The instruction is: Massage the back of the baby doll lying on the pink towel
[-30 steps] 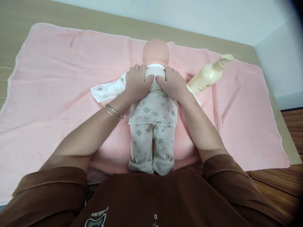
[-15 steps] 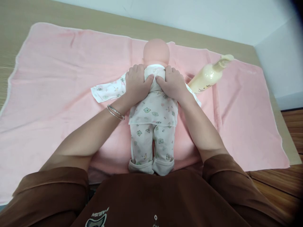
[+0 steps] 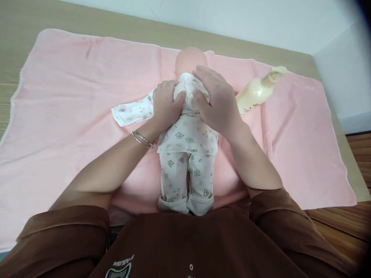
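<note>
A baby doll (image 3: 191, 58) lies lengthwise in front of me, its face out of sight. It wears a white print shirt (image 3: 188, 133) and matching trousers (image 3: 174, 177) with turned-up cuffs. My left hand (image 3: 168, 102) grips the doll at its shoulder, fingers curled over it and thumb on the shirt. Above the other shoulder is my right hand (image 3: 217, 100), open, fingers stretched toward the head and slightly blurred. Whether its palm touches the shirt I cannot tell. One sleeve (image 3: 131, 112) spreads out to the left; the other is hidden behind my right hand and arm.
A pale yellow pump bottle (image 3: 256, 92) lies at a slant right of the doll. Under everything spreads a pink blanket (image 3: 72, 85) with some creases. The wooden table (image 3: 121, 23) shows around it, with a white wall (image 3: 261, 23) behind.
My right hand has come off the doll's shoulder, its fingers straightening and reaching nearer the head. The shirt collar has shifted up toward the head. My left hand stays in place.
</note>
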